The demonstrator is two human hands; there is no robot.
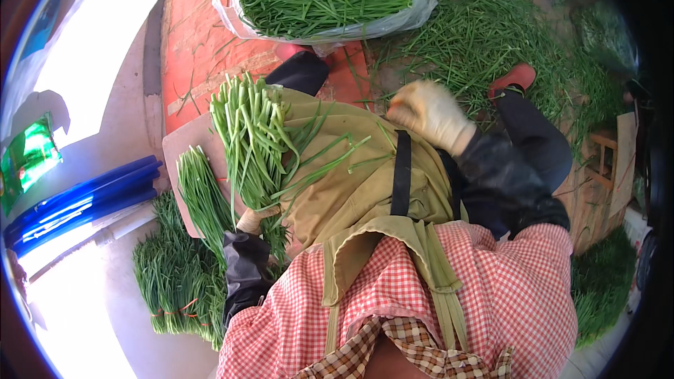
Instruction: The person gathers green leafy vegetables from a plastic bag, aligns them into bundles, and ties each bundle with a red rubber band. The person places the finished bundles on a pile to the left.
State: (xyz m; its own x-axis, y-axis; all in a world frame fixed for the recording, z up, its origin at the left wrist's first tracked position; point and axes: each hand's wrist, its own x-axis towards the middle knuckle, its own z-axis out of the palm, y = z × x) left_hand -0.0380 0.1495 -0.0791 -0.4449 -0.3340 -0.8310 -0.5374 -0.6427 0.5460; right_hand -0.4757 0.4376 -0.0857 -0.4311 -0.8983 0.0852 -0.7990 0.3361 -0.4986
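My left hand [257, 219], in a light glove, is closed around a thick bunch of green garlic chives [253, 142], their pale cut ends pointing up and away from me. Several loose stalks [329, 166] trail from it across the olive apron [342, 184] on my lap. Beside it, a smaller bundle of chives [202, 189] lies on a brown board [184, 152]. My right hand [432, 113], in a cream glove with orange at the fingers, is blurred and raised over the right side of the apron. Its fingers look curled; whether they hold anything cannot be told.
A plastic-lined container of chives [326, 0] stands ahead. Loose greens [479, 37] cover the floor at upper right. Tied bundles [179, 279] stand at lower left near blue rolled plastic [84, 205]. More greens [603, 284] and a wooden frame [603, 160] are at right.
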